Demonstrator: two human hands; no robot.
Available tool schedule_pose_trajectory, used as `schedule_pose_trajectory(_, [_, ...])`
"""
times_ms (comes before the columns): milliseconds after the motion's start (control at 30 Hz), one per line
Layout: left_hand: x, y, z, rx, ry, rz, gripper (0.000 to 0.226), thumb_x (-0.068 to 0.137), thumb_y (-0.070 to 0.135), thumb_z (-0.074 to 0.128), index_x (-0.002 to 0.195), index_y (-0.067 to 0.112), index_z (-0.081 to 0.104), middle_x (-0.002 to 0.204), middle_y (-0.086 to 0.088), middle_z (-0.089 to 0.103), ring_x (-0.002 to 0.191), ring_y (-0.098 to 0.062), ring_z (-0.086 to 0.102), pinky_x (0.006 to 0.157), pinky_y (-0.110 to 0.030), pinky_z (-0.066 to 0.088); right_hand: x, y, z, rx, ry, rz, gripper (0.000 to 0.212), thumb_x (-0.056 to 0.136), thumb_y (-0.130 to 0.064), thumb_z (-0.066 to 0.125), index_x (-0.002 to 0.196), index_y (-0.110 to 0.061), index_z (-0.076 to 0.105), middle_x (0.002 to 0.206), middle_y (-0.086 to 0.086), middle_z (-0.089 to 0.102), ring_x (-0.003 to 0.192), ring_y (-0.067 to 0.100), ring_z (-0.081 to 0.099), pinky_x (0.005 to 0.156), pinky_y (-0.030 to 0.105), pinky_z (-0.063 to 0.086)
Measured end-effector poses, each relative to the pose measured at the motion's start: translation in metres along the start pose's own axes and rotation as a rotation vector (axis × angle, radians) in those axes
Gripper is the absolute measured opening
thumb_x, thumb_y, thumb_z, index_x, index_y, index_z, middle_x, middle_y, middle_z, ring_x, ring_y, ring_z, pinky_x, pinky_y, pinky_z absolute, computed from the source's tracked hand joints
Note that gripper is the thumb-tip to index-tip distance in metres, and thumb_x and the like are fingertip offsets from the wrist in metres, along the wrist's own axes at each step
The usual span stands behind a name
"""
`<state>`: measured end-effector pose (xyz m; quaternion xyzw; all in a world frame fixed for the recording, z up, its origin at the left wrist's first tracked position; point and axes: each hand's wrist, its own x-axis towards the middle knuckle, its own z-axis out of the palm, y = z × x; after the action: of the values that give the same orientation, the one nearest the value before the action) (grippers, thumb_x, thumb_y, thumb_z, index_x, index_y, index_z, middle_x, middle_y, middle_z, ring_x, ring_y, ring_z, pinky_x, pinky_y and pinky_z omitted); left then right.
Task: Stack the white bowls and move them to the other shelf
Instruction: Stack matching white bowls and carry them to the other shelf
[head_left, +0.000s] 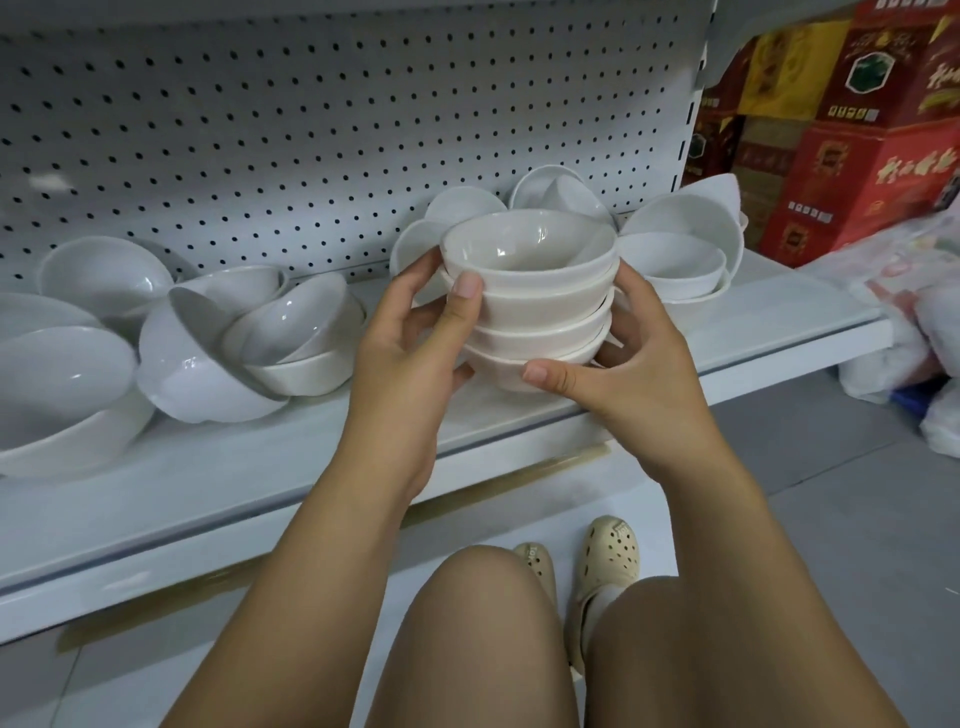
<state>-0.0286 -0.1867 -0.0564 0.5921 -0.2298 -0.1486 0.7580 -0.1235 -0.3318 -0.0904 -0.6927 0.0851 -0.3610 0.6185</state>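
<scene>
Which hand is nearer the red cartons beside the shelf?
Right. The right hand grips the bowl stack on the side toward the red cartons; the left hand grips its far side.

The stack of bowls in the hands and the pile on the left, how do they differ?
The stack is upright and nested; the pile lies tilted and jumbled. The left hand and right hand hold the stack; the pile rests on the shelf. Both are white bowls.

Red cartons (852, 171), upper right beside the shelf: gold Chinese characters and small printed panels on their faces, too blurred to read. One beige clog (535, 564): raised letters on the upper, apparently beginning "TO", remainder illegible.
</scene>
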Motion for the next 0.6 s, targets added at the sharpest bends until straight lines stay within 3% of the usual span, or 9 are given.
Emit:
schedule_pose_trajectory(167, [-0.031,0.02,-0.008,0.006,-0.025,0.088,0.058,0.082,0.048,0.077,0.137,0.041,0.059,0.13,0.0,0.067,0.117,-0.009,0.067,0.099,-0.047,0.056,-0.019,-0.037,-0.006,-0.04,-0.039,-0.022,0.105,0.06,-0.014,0.093,0.15,-0.034,0.043,0.134,-0.003,0.067,0.122,0.015,0.066,0.103,0.043,0.055])
schedule_pose_trajectory(400, [-0.098,0.051,-0.007,-0.01,-0.162,0.156,0.058,0.074,0.049,0.079,0.13,0.046,0.064,0.126,-0.003,0.067,0.108,-0.004,0.07,0.087,-0.039,0.062,-0.101,-0.094,-0.014,-0.075,0.052,-0.025,0.105,0.057,-0.019,0.098,0.146,-0.041,0.045,0.131,-0.001,0.069,0.116,0.02,0.07,0.093,0.045,0.06])
schedule_pose_trajectory(600, [-0.152,0.063,0.001,-0.045,-0.33,0.126,0.052,0.075,0.055,0.084,0.123,0.052,0.066,0.126,-0.001,0.069,0.111,-0.008,0.07,0.086,-0.042,0.062,-0.186,-0.143,-0.019,-0.129,0.212,-0.067,0.094,0.061,-0.003,0.089,0.14,-0.033,0.048,0.126,-0.005,0.072,0.115,0.012,0.069,0.089,0.027,0.059])
